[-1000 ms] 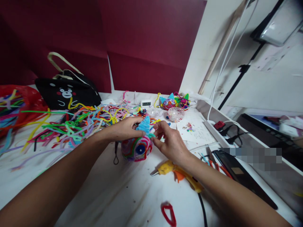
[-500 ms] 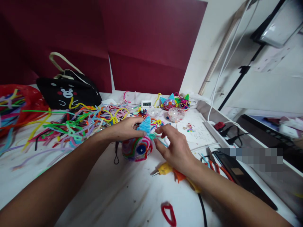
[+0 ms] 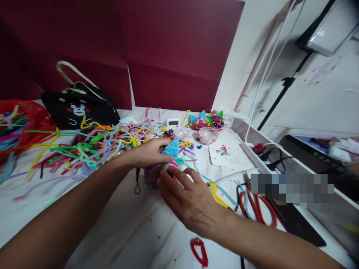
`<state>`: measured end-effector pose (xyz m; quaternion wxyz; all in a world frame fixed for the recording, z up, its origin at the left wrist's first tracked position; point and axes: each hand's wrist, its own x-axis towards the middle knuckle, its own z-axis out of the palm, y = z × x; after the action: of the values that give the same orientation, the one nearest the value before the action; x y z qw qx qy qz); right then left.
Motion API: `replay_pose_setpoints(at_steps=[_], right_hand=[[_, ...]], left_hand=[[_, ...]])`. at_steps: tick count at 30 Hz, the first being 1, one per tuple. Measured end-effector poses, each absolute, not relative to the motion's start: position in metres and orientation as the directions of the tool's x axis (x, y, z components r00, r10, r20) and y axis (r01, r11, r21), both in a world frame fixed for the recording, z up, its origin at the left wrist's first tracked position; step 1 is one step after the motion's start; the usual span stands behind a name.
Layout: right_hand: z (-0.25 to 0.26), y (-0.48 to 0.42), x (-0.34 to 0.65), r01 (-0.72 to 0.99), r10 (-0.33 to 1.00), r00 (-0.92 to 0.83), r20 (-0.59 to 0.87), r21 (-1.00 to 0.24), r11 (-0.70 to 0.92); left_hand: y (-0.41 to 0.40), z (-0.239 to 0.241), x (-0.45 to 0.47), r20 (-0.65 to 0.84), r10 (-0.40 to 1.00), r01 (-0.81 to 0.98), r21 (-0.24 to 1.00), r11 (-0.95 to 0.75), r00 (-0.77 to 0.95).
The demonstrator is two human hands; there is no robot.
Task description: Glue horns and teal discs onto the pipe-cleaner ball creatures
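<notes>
A round ornament covered in coloured pipe cleaners (image 3: 150,176) sits on the white table in front of me, with a blue pointed ear (image 3: 171,148) at its top. From the left, my left hand (image 3: 150,152) grips it, the thumb lying across the base of the ear. My right hand (image 3: 190,200) has its fingers curled against the ornament's front and hides the blue eye. Whether those fingertips pinch anything small is hidden. A black cord loop hangs at the ornament's left side. Under my right forearm, the yellow glue gun (image 3: 217,195) is partly covered.
Loose pipe cleaners (image 3: 92,149) pile up at the left, beside a black bag (image 3: 80,108). At the back stand a small digital clock (image 3: 172,122) and two finished-looking ornaments (image 3: 207,120). Red-handled pliers (image 3: 256,205) lie right; a red loop (image 3: 199,252) lies in front.
My right hand has moved left and down from beside the ear onto the ornament's front, covering the eye. My left hand keeps its hold.
</notes>
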<state>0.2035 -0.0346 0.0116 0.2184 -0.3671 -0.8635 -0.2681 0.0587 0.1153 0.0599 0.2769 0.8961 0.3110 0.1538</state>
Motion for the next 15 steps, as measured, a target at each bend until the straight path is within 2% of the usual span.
replay_pose_setpoints(at_steps=[15], right_hand=[[0.0063,-0.0319,0.2012,0.756,0.519,-0.637,0.570,0.330,0.566]], left_hand=[[0.1156,0.0597,0.0592,0.094,0.634,0.468,0.593,-0.655,0.767]])
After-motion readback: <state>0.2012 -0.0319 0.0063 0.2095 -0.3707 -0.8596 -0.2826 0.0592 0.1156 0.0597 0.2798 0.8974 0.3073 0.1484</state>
